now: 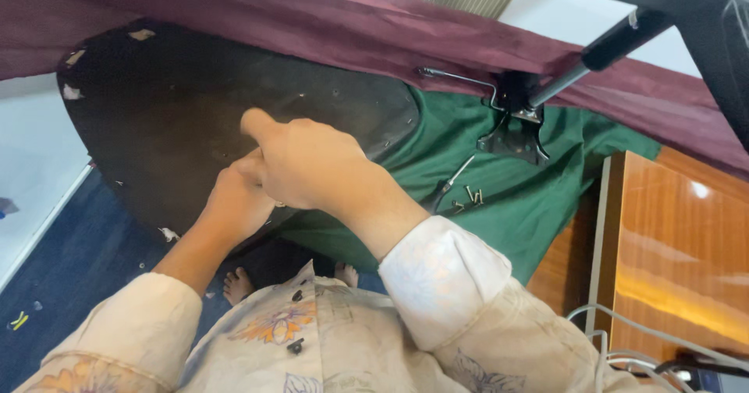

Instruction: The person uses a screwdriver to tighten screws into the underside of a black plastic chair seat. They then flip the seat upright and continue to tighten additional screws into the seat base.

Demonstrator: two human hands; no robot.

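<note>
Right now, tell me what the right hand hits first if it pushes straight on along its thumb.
Probably the dark underside of the chair seat: the right hand points its thumb up-left across that panel. How far above the surface it sits is unclear.

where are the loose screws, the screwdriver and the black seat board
loose screws (470,197): head view, middle of the small cluster on the green cloth
screwdriver (452,182): head view, on its thin metal shaft
black seat board (156,112): head view, bare flat underside, left of the hands
</note>
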